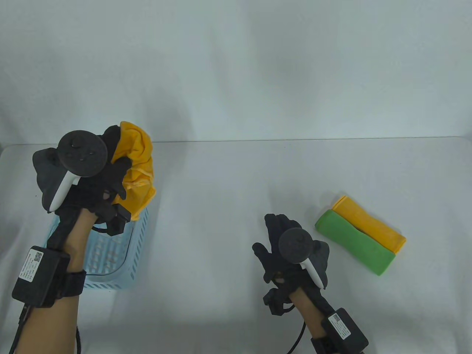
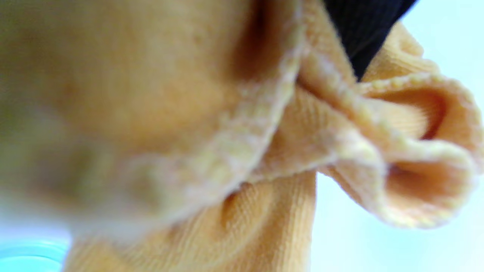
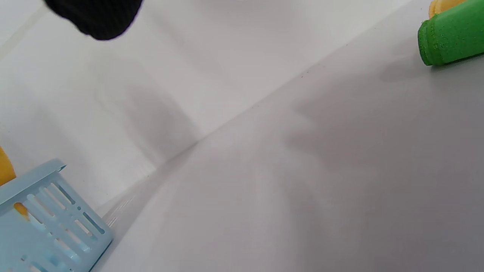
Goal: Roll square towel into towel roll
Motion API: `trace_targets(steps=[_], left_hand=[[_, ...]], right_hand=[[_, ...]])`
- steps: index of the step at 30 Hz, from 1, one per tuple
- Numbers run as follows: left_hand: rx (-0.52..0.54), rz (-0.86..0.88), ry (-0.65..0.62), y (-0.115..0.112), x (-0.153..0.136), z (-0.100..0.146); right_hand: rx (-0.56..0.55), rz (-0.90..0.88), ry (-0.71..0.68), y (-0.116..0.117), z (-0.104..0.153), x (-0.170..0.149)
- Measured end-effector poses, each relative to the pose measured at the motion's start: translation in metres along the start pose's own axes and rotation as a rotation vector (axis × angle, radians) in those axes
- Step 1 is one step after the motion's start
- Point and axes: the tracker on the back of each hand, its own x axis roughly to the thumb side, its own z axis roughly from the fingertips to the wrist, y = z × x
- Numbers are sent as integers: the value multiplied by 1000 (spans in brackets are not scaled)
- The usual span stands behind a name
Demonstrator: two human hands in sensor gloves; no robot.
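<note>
With our left hand (image 1: pixel 110 177) clutching the bunched yellow towel (image 1: pixel 138 166) just above the blue basket (image 1: pixel 127 258) and our right hand (image 1: pixel 284 239) idle, fingers relaxed and empty, well right of the basket, we should carry the towel clear and spread it flat before rolling.

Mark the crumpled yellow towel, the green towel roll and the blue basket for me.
crumpled yellow towel (image 1: pixel 138 162), table view, on the bunched cloth beside the left hand (image 1: pixel 83 173).
green towel roll (image 1: pixel 354 245), table view, mid-length of its top.
blue basket (image 1: pixel 138 239), table view, on its slotted right wall.
</note>
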Motion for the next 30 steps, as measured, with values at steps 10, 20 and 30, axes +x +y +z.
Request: trace_targets(steps=[10, 20, 30], left_hand=[[-153, 367, -150, -39, 31, 14], [-272, 416, -202, -141, 45, 50], [-338, 400, -232, -187, 34, 74]], right_hand=[[-2, -37, 43, -3, -5, -9], [-8, -73, 78, -7, -7, -19], [14, -83, 105, -4, -12, -27]])
